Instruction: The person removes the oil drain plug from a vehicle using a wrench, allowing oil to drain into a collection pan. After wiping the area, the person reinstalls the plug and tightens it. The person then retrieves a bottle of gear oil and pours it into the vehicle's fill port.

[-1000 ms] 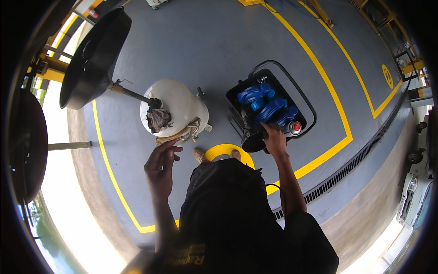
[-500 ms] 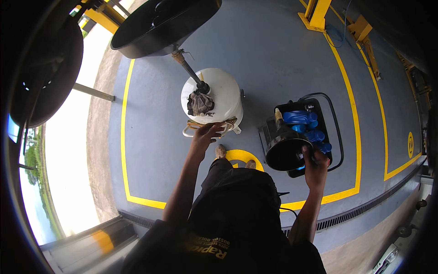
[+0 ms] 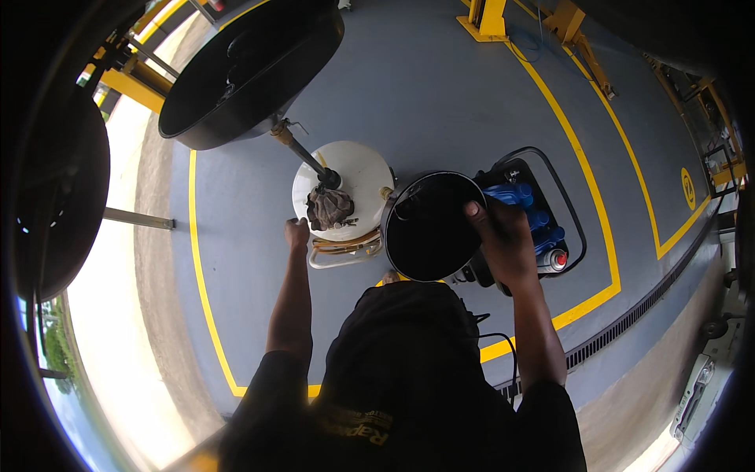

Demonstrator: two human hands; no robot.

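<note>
My right hand [image 3: 503,240] grips a large black funnel [image 3: 425,228] by its right rim, thumb over the inside, raised beside the white tank [image 3: 362,185] and over the tray's left side. My left hand [image 3: 296,232] is curled at the tank's left; what it holds, if anything, is hidden. A crumpled dark rag [image 3: 329,207] lies on the tank top, beside the pipe [image 3: 303,151] that carries a wide black drain pan [image 3: 236,79]. A hose [image 3: 350,247] hangs on the tank's near handle. The black tray [image 3: 560,224] holds several blue bottles [image 3: 515,194] and a red-capped can [image 3: 553,260].
A second black pan [image 3: 67,189] stands at the far left. Yellow lift parts [image 3: 487,20] are at the back. The grey floor [image 3: 236,299] has yellow lines. A grated drain [image 3: 629,320] runs at the right, near a white vehicle [image 3: 700,377].
My right hand has lifted the funnel from the tray and moved it up and left toward the tank. My left hand has moved to the tank's left side and curled closed.
</note>
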